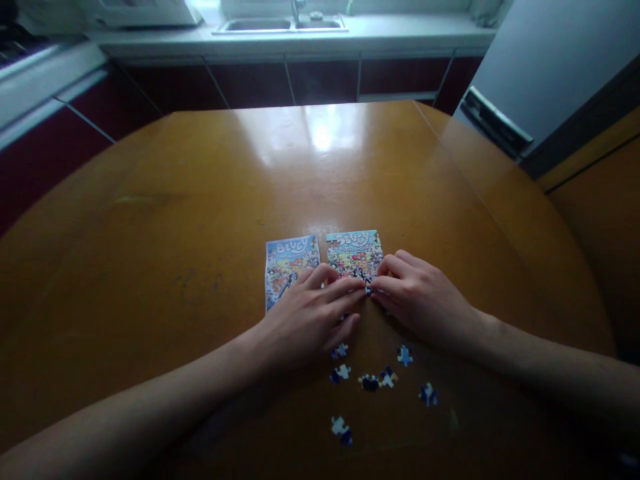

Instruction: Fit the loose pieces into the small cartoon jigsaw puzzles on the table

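Two small colourful pictures lie side by side on a round wooden table (200,200): a printed picture card (290,260) on the left and a partly built jigsaw (354,253) on the right. My left hand (313,317) lies partly over the card, its fingers stretched toward the jigsaw's lower edge. My right hand (420,297) comes in from the right. The fingertips of both hands meet and press on a small jigsaw piece (369,288) at that edge. Several loose pieces (380,379) lie scattered on the table nearer to me.
A kitchen counter with a sink (280,25) runs behind the table. A grey fridge (545,73) stands at the right, close to the table's far right edge. Dark red cabinets (325,80) line the back and left.
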The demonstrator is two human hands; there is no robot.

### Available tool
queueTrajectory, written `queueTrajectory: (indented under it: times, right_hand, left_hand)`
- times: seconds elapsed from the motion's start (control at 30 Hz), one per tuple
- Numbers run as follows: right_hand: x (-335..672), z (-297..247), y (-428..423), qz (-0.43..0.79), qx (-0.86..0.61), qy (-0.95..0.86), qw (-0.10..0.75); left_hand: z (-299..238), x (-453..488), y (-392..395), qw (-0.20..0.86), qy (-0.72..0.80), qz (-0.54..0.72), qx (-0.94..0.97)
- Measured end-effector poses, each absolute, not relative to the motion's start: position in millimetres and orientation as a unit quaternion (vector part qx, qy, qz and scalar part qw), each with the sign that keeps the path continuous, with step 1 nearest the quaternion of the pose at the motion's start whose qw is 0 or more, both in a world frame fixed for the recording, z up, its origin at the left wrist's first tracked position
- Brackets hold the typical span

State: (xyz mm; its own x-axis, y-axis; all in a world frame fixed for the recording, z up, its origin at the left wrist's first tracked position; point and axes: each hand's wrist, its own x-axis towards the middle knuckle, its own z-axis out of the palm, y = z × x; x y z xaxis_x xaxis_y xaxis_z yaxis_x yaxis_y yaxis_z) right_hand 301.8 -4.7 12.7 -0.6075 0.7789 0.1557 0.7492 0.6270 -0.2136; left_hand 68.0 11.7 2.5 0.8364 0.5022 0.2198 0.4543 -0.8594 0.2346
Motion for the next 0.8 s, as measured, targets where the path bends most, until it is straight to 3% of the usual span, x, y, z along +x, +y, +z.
queueTrajectory:
  times: [0.37,0.8]
  right_hand:
    - [299.2,29.2,2.3,-0.138,-0.268,-0.954,0.005]
    - [303.3,26.6,5.4,-0.136,-0.226,-0.963,0.048]
  left_hand:
    - [4.5,70.0,12.6,0.091,0.250,0.142,0.954]
    - [3.2,69.4,13.3,0.093,0.251,0.143,0.953]
